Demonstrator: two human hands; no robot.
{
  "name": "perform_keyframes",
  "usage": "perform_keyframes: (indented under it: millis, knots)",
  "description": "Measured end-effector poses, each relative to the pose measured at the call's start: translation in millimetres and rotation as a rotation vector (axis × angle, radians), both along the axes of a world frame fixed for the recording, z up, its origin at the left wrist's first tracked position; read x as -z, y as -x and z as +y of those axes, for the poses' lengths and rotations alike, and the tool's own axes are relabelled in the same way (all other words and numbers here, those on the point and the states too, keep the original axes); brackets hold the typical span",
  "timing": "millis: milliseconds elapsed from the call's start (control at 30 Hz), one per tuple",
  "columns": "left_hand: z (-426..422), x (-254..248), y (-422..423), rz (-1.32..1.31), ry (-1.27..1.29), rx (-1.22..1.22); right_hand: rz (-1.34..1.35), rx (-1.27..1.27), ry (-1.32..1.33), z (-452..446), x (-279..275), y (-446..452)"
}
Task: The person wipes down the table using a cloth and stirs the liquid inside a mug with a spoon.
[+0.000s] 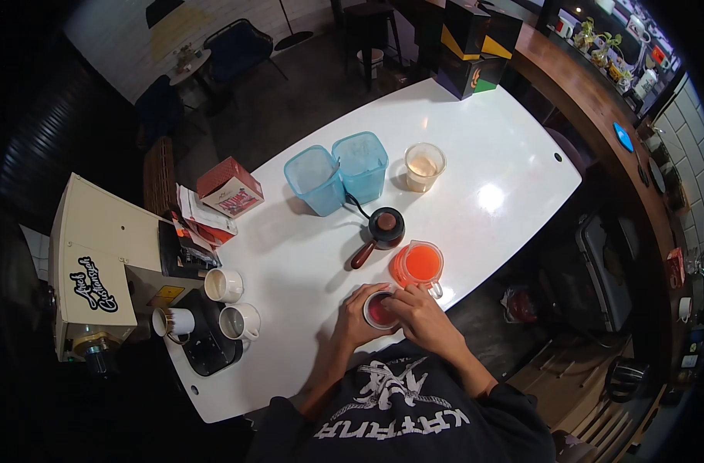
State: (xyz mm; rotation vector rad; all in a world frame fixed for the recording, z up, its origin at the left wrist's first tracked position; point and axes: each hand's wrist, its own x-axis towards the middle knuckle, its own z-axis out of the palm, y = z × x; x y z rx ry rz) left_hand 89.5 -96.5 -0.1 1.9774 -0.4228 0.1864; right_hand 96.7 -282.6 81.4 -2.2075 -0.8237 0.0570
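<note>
My left hand (354,318) is wrapped around the side of a small cup (369,297) with a pale rim and dark red contents. My right hand (427,318) is closed at the cup's right rim, its fingers reaching over the opening; whatever they pinch, if anything, is hidden. Just beyond my right hand stands a clear jug (421,264) of orange-red liquid, its handle close to my knuckles. Farther up the table sits a small black pot (386,226) with a brown wooden handle.
Two blue translucent containers (313,181) and a clear plastic cup (423,167) stand farther back. To the left are a cream grinder-like machine (89,231), several mugs (224,285) and a red box (231,187). Black boxes (475,54) occupy the far end of the white table (290,293).
</note>
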Motion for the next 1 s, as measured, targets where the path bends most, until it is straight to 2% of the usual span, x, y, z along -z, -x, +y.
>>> perform_keyframes:
  millis: [100,267,533,867,1000]
  knots:
    - [0.9,-2.5,1.1,0.060,-0.005,0.007,0.004,-0.074,-0.064,4.2,4.5,1.0]
    - [0.7,3.1,2.9,0.082,-0.013,0.002,-0.022,-0.180,0.113,2.5,1.6,6.3]
    - [-2.2,10.6,5.9,0.120,0.087,0.020,-0.070,-0.020,0.059,-5.4,-6.6,-1.8]
    - [-2.2,3.9,10.1,0.236,0.075,-0.006,-0.055,-0.125,-0.018,-1.3,11.4,6.3]
    - [-1.0,6.7,9.5,0.209,0.047,-0.008,-0.061,-0.116,0.097,-12.6,3.8,4.5]
